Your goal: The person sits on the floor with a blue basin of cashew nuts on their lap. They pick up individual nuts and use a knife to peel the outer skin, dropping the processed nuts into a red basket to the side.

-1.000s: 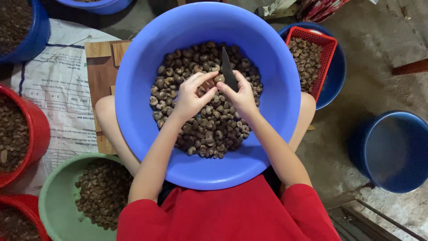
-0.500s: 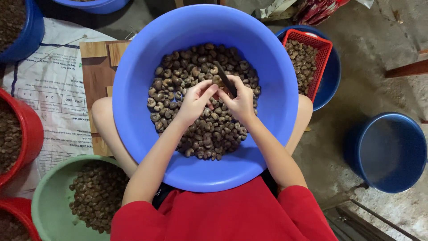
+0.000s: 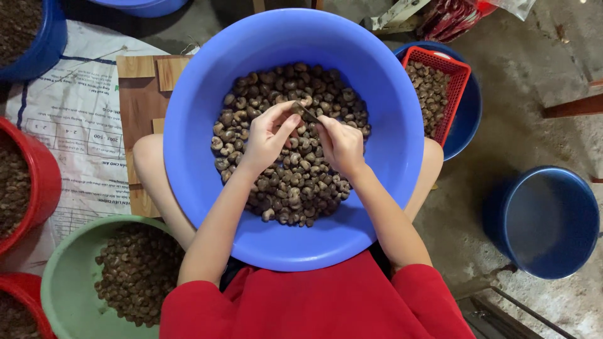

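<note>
over the big blue basin (image 3: pixel 207 81) of cashew nuts (image 3: pixel 295 182), our left hand (image 3: pixel 267 139) pinches one nut (image 3: pixel 294 108) while our right hand (image 3: pixel 342 145) grips a small knife (image 3: pixel 308 114) against it.

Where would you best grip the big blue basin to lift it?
Probably by the basin's rolled rim, one hand at each side, left and right, fingers hooked under the lip. The walls are smooth and sloping with no handles showing, and the nuts heaped in the middle call for a balanced, two-sided hold.
</note>
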